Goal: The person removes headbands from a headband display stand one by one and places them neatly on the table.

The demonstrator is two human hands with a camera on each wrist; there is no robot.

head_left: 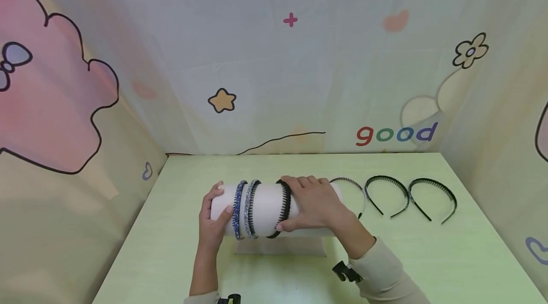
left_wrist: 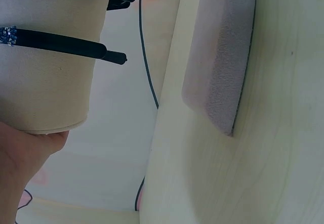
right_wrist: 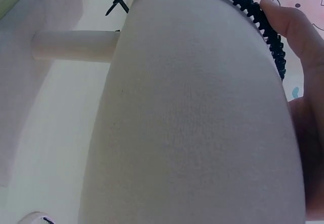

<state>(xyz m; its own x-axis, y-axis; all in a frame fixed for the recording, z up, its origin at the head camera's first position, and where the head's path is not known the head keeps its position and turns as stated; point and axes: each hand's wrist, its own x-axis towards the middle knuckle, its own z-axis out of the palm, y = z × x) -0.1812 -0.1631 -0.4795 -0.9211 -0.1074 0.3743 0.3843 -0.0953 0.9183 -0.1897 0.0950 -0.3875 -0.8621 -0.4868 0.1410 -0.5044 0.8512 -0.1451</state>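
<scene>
In the head view we saw a thick white padded cylinder (head_left: 265,209), its long axis running left to right, above a low pale fabric base (head_left: 280,247) on the light green tabletop (head_left: 150,256). Around the cylinder, from left to right, sat a glittering blue headband (head_left: 239,209), a glittering silver headband (head_left: 248,209) with black teeth, and, apart from those two, an all-black toothed headband (head_left: 286,199). The left hand (head_left: 212,223) was curled round the cylinder's left end, its thumb so near the blue headband that we could not tell whether they touched. The right hand (head_left: 314,204) was nearer to the all-black toothed headband: reaching over from the right, thumb in front and fingers on top, it held that arc against the cylinder, crosswise to the long axis. Beyond this hand we noted a thin dark headband (head_left: 348,180), partly hidden, then a middle black headband (head_left: 386,179) and a far-right black headband (head_left: 434,181). On the patterned cloth backdrop (head_left: 257,47) we read the multicoloured word "good" (head_left: 396,134); we could make out no brand. In the left wrist view we saw black headband ends (left_wrist: 61,44) jutting past the cylinder. In the right wrist view we saw a pale round post (right_wrist: 76,46) meeting the cylinder's side, and a fingertip at the all-black toothed headband.
</scene>
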